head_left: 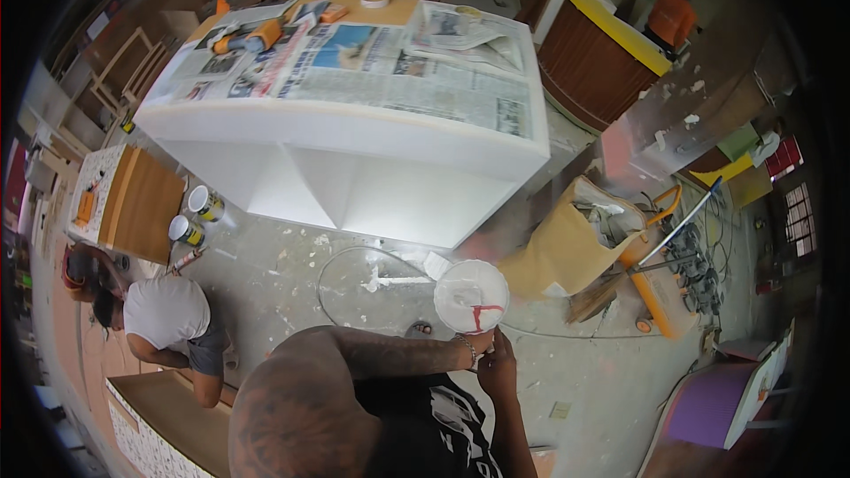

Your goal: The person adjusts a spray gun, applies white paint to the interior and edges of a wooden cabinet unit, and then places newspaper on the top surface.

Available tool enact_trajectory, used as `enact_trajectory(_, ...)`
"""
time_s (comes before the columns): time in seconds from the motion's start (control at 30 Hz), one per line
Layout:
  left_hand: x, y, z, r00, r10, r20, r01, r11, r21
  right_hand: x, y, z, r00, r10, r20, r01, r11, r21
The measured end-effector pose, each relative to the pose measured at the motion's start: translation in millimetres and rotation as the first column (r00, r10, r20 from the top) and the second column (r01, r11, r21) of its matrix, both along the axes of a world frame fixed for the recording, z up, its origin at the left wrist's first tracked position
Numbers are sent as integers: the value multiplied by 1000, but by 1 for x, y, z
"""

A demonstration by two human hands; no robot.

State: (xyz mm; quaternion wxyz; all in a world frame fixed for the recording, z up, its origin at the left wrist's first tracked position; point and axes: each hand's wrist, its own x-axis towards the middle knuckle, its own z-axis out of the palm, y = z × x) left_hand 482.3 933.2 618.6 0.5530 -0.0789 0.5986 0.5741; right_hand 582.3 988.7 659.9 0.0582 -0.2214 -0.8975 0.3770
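Note:
A round white cup (460, 294), coated with paint and marked by a red streak on top, is in front of me at the right of centre. My left hand (482, 343), with a bracelet at the wrist, is closed at the cup's near edge; its fingers are partly hidden. Right beside it, my right hand (498, 366) is closed too, its fingers raised against the left hand. What it grips is hidden. Beyond the cup stands a white cabinet (354, 137) with open compartments facing me.
Newspaper (354, 75) and an orange power tool (251, 38) lie on the cabinet. Paint cans (205, 204) stand left. A hose (320, 288) crosses the floor. At right are a brown bag (575, 235) and an orange machine (662, 301). People work at left (166, 310) and far right (671, 19).

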Motion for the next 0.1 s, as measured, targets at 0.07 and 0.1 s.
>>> enact_trajectory(0.07, 2, 19, 21, 988, -34, 152, 42, 998, -49, -1, 17, -10, 998, -67, -3, 67, 995, -81)
enact_trajectory(0.1, 8, 27, 19, 986, -47, 159, 57, 997, -56, 5, 25, -12, 997, -81, 4, 81, 993, -88)
